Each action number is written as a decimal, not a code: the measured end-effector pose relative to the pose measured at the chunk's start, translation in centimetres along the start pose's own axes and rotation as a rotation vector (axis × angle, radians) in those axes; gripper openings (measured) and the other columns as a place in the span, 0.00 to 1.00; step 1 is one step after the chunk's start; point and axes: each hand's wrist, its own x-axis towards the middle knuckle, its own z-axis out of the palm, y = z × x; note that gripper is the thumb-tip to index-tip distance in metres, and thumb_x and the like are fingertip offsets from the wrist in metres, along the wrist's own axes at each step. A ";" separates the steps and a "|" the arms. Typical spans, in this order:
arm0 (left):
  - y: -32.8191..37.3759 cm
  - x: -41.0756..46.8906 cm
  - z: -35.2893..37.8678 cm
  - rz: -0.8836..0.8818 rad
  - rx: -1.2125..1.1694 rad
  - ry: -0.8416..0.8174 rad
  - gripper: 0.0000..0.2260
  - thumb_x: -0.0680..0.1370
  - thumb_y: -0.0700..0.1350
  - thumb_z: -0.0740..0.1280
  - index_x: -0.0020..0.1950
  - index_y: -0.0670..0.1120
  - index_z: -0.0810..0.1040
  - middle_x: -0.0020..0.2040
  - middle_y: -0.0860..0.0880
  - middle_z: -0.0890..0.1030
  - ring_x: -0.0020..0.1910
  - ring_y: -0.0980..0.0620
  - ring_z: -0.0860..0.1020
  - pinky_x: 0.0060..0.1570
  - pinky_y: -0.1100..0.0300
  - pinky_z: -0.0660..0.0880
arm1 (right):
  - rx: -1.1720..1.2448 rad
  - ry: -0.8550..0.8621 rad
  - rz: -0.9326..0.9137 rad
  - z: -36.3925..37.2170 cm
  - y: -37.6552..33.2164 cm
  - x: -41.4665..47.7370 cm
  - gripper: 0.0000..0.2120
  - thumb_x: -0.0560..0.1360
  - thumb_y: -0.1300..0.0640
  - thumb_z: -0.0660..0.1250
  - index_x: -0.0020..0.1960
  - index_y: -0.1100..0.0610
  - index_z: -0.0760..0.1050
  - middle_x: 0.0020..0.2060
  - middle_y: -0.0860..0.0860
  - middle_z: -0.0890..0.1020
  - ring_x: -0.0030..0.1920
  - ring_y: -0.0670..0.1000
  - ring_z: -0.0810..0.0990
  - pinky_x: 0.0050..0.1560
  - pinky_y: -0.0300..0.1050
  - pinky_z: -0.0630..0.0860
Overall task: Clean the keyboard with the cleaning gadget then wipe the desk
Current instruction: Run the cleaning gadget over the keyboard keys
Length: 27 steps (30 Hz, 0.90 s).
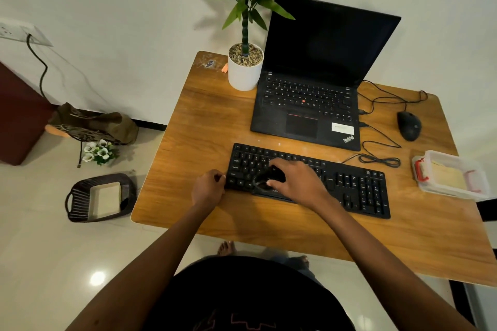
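The black full-size keyboard (349,188) lies flat on the near middle of the wooden bench (201,121), with its cable coiled off its far right corner. Over its left-hand letter keys, the right grip (293,180) is clenched around a small dark cleaning gadget (269,179) and presses it down onto the keys. The gadget is mostly hidden under the fingers, so its shape is hard to tell. The left grip (209,187) is curled against the keyboard's left end and touches it, likely to steady it. Whether it actually pinches the edge I cannot tell.

By my reading, the keyboard cleaning is under way and sits at the left section. The middle keys, arrow block and number pad lie to the right of the gadget. Wiping the bench looks not yet begun, since no cloth is out on the surface.

Behind the keyboard stands an open black laptop (309,105), with a white potted plant (244,70) just to its left and a black wired mouse (409,125) to its right. A clear plastic box with red clips (451,176) sits at the right edge and holds something pale yellow, possibly the wiping cloth.
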 end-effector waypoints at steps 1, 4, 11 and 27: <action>-0.1 0.0 0.0 -0.011 -0.010 -0.006 0.08 0.80 0.45 0.62 0.54 0.44 0.79 0.36 0.48 0.81 0.34 0.52 0.80 0.41 0.53 0.80 | 0.025 -0.009 -0.033 0.6 -1.0 0.4 0.18 0.75 0.51 0.66 0.64 0.54 0.69 0.53 0.52 0.81 0.50 0.51 0.80 0.48 0.46 0.78; -0.3 -0.3 -0.1 -0.040 -0.049 -0.017 0.09 0.79 0.46 0.63 0.52 0.43 0.79 0.35 0.48 0.81 0.32 0.53 0.80 0.39 0.53 0.81 | -0.026 -0.084 -0.064 2.6 -2.1 1.0 0.19 0.75 0.51 0.66 0.64 0.54 0.69 0.55 0.52 0.80 0.53 0.53 0.79 0.52 0.49 0.77; -0.4 -1.1 0.2 -0.108 -0.154 -0.037 0.06 0.80 0.45 0.63 0.49 0.45 0.79 0.37 0.48 0.82 0.36 0.50 0.82 0.42 0.51 0.81 | -0.038 0.039 0.008 2.0 -1.6 0.8 0.19 0.75 0.52 0.66 0.65 0.56 0.70 0.52 0.54 0.81 0.50 0.54 0.81 0.49 0.50 0.79; -0.9 -1.7 0.8 -0.136 -0.256 -0.072 0.12 0.81 0.45 0.60 0.39 0.45 0.75 0.33 0.46 0.82 0.25 0.53 0.77 0.24 0.64 0.71 | 0.366 0.186 0.490 3.5 -2.4 0.8 0.11 0.73 0.53 0.68 0.51 0.60 0.75 0.35 0.53 0.82 0.31 0.50 0.82 0.38 0.51 0.82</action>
